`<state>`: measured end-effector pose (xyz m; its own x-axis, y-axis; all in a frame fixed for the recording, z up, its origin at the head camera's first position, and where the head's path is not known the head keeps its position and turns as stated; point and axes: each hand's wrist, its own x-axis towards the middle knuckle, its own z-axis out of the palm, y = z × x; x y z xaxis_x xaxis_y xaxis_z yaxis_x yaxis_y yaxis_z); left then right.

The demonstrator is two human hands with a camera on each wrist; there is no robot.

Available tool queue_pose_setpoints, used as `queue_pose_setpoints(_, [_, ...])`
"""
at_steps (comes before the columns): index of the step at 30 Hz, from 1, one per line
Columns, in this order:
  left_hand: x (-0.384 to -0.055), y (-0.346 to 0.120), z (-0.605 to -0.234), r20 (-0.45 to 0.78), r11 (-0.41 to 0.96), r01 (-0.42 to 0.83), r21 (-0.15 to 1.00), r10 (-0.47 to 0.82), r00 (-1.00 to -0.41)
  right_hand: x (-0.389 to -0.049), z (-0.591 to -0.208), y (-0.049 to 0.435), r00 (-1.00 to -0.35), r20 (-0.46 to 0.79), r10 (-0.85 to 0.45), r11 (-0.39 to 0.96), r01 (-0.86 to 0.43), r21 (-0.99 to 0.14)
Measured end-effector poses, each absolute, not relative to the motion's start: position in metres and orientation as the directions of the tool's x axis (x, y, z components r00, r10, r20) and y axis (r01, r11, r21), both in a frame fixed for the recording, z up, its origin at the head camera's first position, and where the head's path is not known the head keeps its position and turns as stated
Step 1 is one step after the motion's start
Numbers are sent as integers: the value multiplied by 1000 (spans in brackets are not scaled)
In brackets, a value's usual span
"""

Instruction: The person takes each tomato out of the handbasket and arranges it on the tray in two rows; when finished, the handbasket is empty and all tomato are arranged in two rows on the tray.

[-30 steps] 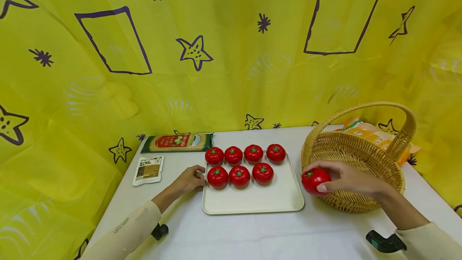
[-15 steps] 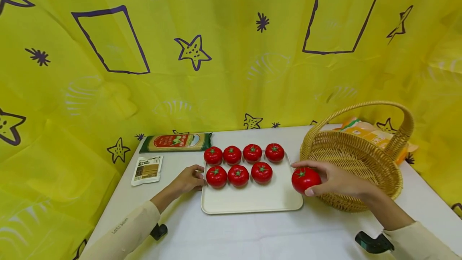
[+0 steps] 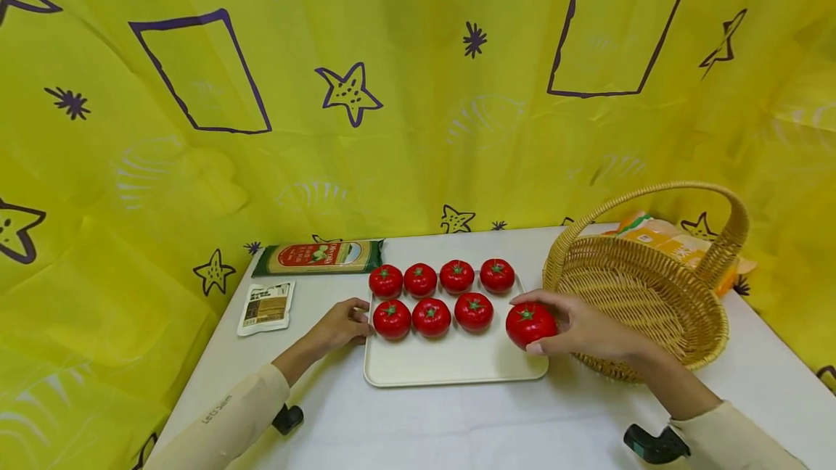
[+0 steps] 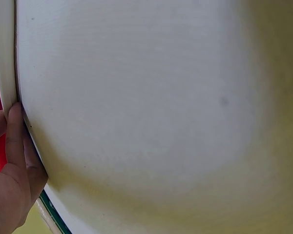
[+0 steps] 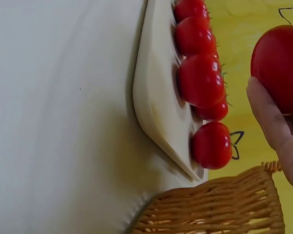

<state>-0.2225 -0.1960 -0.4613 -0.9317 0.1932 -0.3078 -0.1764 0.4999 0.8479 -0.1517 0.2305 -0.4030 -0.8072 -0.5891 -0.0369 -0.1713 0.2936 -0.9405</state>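
A glossy red tomato (image 3: 530,325) with a green stem is gripped by my right hand (image 3: 584,325), thumb on the near side and fingers on the far side. In the right wrist view this tomato (image 5: 281,68) is held above table level. It hovers over the right part of a cream tray (image 3: 451,368). Two rows of tomatoes (image 3: 431,318) sit on that tray, a back row and a shorter front row. At the tray's left edge, my left hand (image 3: 342,323) pinches the rim; the left wrist view has its fingers (image 4: 14,146) against the rim from outside.
A wicker basket (image 3: 636,296) with a tall handle stands right of the tray, an orange bag (image 3: 653,232) behind it. Left of the tray lie a green-and-gold packet (image 3: 320,257) and a small white-and-brown pouch (image 3: 266,308). A yellow curtain (image 3: 418,165) hangs behind the white table.
My right hand has carried the tomato leftward, from beside the basket to over the tray's right side. My left hand has stayed at the tray's edge.
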Motion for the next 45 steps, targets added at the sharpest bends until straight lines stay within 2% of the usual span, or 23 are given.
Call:
queue_pose_setpoints(8, [-222, -196, -460, -296, 496, -160, 854, 210, -932, -154, -408, 217, -841, -37, -539, 314, -160, -936])
queue_pose_setpoints(21, [-221, -197, -460, -294, 503, -151, 851, 218, -931, -160, -421, 198, -924, -24, -381, 398, -140, -906])
queue_pose_setpoints(30, [-222, -197, -461, -302, 506, -162, 847, 208, -930, -163, -431, 189, -954, -6, -298, 441, -132, -888])
queue_pose_setpoints(45, [-225, -196, -463, -296, 504, -155, 850, 212, -931, -162, -441, 179, -985, -76, -158, 456, -5, -890])
